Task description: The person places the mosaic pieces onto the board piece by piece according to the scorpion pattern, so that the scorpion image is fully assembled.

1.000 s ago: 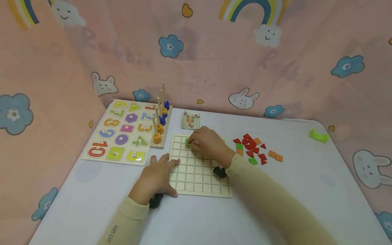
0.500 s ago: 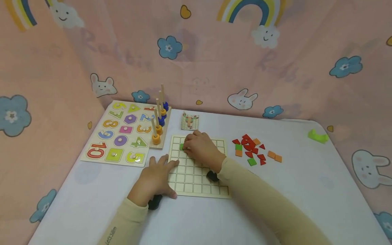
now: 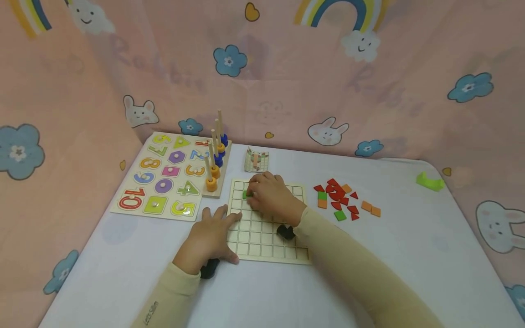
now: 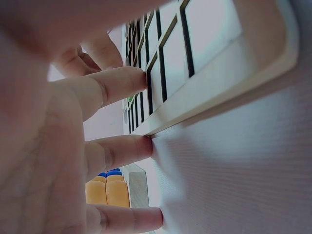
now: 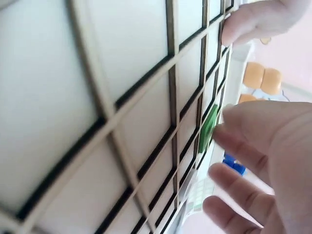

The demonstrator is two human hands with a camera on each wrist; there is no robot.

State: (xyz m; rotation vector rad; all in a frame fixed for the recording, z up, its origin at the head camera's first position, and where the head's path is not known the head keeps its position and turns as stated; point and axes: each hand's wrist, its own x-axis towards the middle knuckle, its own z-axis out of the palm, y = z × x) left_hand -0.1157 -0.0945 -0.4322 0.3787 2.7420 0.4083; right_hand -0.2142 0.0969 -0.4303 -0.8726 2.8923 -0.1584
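On the gridded board [image 3: 254, 225] a green tile [image 3: 245, 194] is partly covered by the right hand [image 3: 271, 198]; the board's left edge is touched by the left hand [image 3: 207, 238]; red pieces [image 3: 337, 196] are scattered nearby

One left hand [image 3: 207, 237] and one right hand [image 3: 272, 196] were at one grid board [image 3: 266, 239], around mid-tabletop [image 3: 123, 282]. Three green squares [image 5: 208, 129] showed: one on that board, two toward the tabletop's right edge. Near those two lay four orange squares [image 3: 366, 206] and at least eight red pieces [image 3: 353, 209], overlap hiding the exact count. Toward the back-left corner were one puzzle board [image 3: 157, 174], with ten numerals [image 3: 131, 199] and five shapes [image 3: 161, 205], and one stand [image 3: 212, 193] with five rods [image 3: 208, 167].
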